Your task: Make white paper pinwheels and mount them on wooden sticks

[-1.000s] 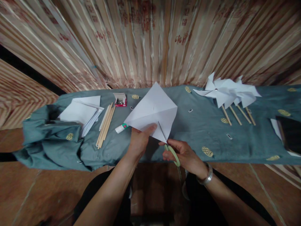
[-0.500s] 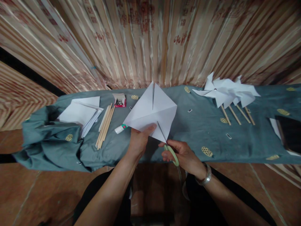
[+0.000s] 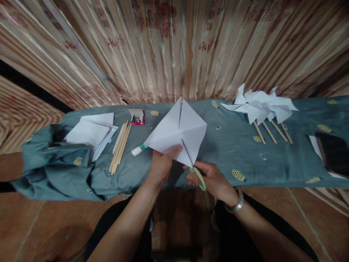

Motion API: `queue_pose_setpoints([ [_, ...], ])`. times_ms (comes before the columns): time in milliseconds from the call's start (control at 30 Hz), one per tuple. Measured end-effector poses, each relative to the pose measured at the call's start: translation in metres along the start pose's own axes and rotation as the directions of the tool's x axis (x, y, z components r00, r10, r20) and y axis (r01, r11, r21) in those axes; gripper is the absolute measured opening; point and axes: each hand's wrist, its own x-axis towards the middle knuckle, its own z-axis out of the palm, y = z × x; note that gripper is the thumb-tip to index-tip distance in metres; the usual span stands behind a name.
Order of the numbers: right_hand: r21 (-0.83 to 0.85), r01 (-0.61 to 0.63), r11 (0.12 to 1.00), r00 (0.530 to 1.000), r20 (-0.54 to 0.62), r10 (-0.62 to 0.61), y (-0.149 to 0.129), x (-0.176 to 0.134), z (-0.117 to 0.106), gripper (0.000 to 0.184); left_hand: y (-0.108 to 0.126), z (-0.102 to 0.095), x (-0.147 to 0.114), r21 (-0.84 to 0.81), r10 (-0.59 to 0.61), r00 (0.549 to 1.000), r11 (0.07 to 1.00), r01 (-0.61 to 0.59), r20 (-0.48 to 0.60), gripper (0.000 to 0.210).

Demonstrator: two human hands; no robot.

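Note:
A white sheet of paper, turned like a diamond, is pinched along its near edge by my left hand, thumb on top. One slit runs in from its far corner. My right hand grips scissors with pale green handles at the near corner. The dark blade lies along a line from that corner toward the middle, and part of the scissors is hidden under paper and fingers. Just left of the sheet lies a glue stick, its green end touching or just under the paper's left corner.
Wooden sticks, a small red box of metal pins and stacked paper lie left on the grey-green cloth. Several paper pinwheels on sticks lie right. A dark phone rests on paper at far right. A curtain hangs behind.
The far corner of the paper has shifted slightly right and its slit looks narrower. Both hands keep their hold, and the camera view has moved a little.

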Motion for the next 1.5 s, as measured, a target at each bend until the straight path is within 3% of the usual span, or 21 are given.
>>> queue_pose_setpoints([
  [267,-0.082,0.037,0.996,0.999,-0.008,-0.038,-0.0026,-0.0009,-0.0038,0.031,-0.0029,0.0007,-0.0011,-0.003,-0.01,1.0,1.0,0.01,0.023,0.044],
  [633,-0.052,0.03,0.998,0.999,-0.028,-0.031,-0.0014,-0.0006,-0.0022,0.031,-0.0008,0.0021,-0.0022,0.005,-0.016,1.0,1.0,0.016,0.002,0.047],
  [967,-0.077,0.03,0.997,0.999,-0.043,-0.033,-0.0043,-0.0008,-0.0013,0.031,-0.0016,0.003,-0.0036,0.012,-0.021,0.999,1.0,0.021,0.032,0.029],
  [1500,-0.042,0.016,0.999,0.998,-0.055,-0.019,-0.0036,0.0005,0.0015,0.032,-0.0016,0.0031,-0.003,0.034,-0.026,1.0,0.999,0.026,0.012,0.038],
])
